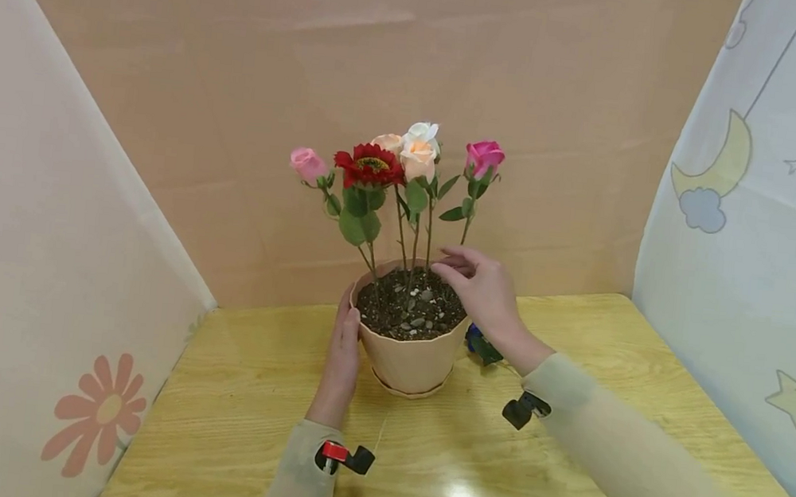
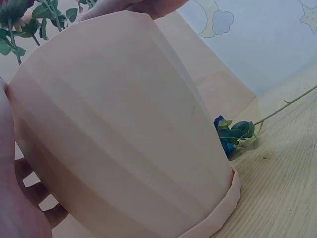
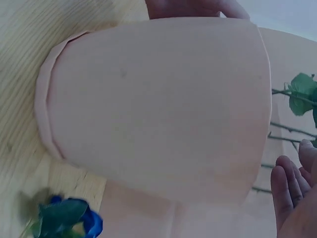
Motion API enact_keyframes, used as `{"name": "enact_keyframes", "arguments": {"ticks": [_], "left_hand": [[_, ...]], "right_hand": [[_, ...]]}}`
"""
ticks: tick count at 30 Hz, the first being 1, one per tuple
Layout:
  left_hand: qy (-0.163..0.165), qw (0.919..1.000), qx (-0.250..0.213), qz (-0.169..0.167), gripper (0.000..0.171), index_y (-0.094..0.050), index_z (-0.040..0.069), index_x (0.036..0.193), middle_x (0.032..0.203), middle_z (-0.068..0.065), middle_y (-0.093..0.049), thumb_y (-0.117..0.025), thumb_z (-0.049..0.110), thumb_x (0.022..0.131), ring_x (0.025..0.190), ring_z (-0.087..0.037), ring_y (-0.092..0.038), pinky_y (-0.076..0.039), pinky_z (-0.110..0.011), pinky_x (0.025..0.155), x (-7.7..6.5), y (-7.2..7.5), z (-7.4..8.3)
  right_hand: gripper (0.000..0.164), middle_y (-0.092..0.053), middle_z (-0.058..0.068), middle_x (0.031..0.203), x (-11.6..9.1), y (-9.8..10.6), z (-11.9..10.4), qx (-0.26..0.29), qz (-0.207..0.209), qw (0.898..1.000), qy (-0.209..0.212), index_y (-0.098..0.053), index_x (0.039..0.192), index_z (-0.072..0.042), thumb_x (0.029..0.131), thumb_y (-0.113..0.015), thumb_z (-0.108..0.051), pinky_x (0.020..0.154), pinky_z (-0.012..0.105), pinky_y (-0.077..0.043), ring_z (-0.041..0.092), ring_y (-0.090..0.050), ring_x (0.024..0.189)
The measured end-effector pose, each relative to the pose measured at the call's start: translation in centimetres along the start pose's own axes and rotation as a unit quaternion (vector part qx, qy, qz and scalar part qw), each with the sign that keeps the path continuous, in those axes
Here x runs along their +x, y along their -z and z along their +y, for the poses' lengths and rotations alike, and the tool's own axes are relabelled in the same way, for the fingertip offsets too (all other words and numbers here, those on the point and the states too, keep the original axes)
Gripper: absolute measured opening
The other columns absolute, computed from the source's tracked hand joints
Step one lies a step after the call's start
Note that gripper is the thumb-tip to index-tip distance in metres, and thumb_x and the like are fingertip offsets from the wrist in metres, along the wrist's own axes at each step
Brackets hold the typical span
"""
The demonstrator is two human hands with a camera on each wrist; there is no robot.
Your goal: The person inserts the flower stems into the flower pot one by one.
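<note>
A pale peach flowerpot [image 1: 404, 365] filled with dark soil and pebbles stands on its saucer. My left hand [image 1: 343, 355] rests along the pot's left side, fingers extended against the wall. Over the right part of the rim is my right hand [image 1: 483, 293], thumb and fingers apart, beside the stems. Planted in the soil are a light pink rose [image 1: 308, 165], a red flower [image 1: 368, 166], peach roses [image 1: 418, 159], a white rose [image 1: 423, 132] and a magenta rose [image 1: 484, 158]. My right hand covers the lower stem of the magenta one in the head view.
A blue rose [image 2: 227, 141] with green leaves lies on the wooden table [image 1: 247, 394], right of the pot. Its stem [image 2: 292, 103] stretches away from the pot. A tan backdrop [image 1: 199, 141] hangs behind, with printed white sheets at the left and right.
</note>
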State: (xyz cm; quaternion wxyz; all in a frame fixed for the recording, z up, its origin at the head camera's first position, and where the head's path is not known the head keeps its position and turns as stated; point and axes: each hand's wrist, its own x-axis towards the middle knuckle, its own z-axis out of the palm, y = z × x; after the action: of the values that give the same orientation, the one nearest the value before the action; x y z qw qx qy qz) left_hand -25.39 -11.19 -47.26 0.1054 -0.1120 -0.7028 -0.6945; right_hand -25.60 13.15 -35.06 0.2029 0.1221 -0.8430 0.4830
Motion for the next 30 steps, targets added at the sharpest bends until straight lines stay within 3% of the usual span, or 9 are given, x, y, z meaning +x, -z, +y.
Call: {"name": "enact_keyframes", "arguments": {"ticks": [8,16,23,30], "left_hand": [[-0.031,0.9995,0.000,-0.008,0.057,-0.026,0.026,0.177,0.181,-0.002,-0.024,-0.027,0.037,0.120,0.166,-0.030,-0.022,-0.020,-0.063,0.131,0.2,0.0,0.0],[0.003,1.0000,0.001,0.001,0.058,-0.026,0.031,0.177,0.182,0.000,-0.022,-0.029,0.045,0.120,0.167,-0.029,-0.019,-0.016,-0.063,0.132,0.1,0.0,0.0],[0.023,0.9997,-0.008,0.004,0.057,-0.025,0.038,0.176,0.182,0.004,-0.021,-0.030,0.048,0.120,0.167,-0.028,-0.019,-0.015,-0.062,0.133,0.0,0.2,0.0],[0.023,0.9997,-0.007,0.005,0.060,-0.024,0.032,0.178,0.183,-0.002,-0.019,-0.030,0.048,0.120,0.167,-0.033,-0.017,-0.015,-0.064,0.132,-0.1,0.1,0.2]], "right_hand": [[0.038,-0.083,0.008,0.113,-2.1,3.9,3.1,-0.052,0.005,0.999,-0.002,-0.077,0.139,-0.008,0.104,-0.081,-0.025,0.084,0.050,-0.064,0.026,-0.079,0.098],[0.040,-0.082,0.007,0.111,-4.5,7.1,6.1,-0.105,-0.008,0.994,-0.014,-0.076,0.139,-0.007,0.106,-0.079,-0.030,0.077,0.038,-0.059,0.027,-0.079,0.096],[0.044,-0.082,0.008,0.111,-6.8,9.1,7.9,-0.141,-0.050,0.988,-0.046,-0.074,0.141,-0.004,0.105,-0.079,-0.030,0.077,0.039,-0.059,0.027,-0.078,0.095],[0.041,-0.080,0.005,0.107,-9.2,10.6,10.4,-0.165,-0.091,0.980,-0.066,-0.075,0.138,-0.002,0.104,-0.080,-0.026,0.074,0.037,-0.057,0.025,-0.075,0.091]]}}
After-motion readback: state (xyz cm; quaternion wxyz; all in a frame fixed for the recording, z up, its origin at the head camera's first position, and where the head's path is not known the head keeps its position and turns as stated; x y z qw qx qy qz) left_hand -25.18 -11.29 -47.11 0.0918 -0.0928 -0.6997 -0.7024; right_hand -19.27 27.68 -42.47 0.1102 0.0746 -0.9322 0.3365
